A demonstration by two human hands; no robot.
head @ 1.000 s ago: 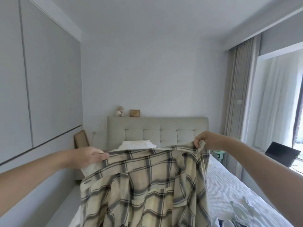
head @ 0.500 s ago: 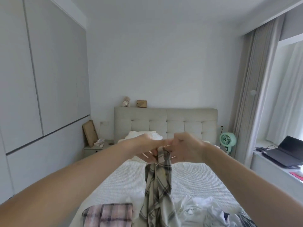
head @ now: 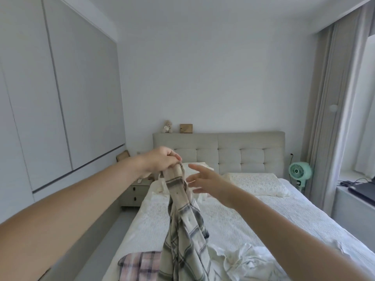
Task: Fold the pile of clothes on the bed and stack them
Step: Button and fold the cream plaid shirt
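Note:
A beige plaid shirt (head: 182, 230) hangs folded lengthwise above the bed (head: 253, 216). My left hand (head: 162, 162) is shut on its top edge and holds it up at chest height. Just to the right, my right hand (head: 205, 180) is off the cloth, fingers spread, holding nothing. At the bottom edge lies a pink plaid garment (head: 140, 264), folded, left of the hanging shirt. A crumpled white garment (head: 243, 260) lies to the right of it.
A grey padded headboard (head: 219, 153) closes the far end, with pillows (head: 255, 181) below it. A nightstand (head: 135, 191) stands left of the bed by the wardrobe wall. A green fan (head: 299, 172), curtains and a laptop (head: 363, 189) are on the right.
The shirt was held spread wide by both hands, then its two corners came together. Now my right hand has let go and only my left holds it. The view has tilted down.

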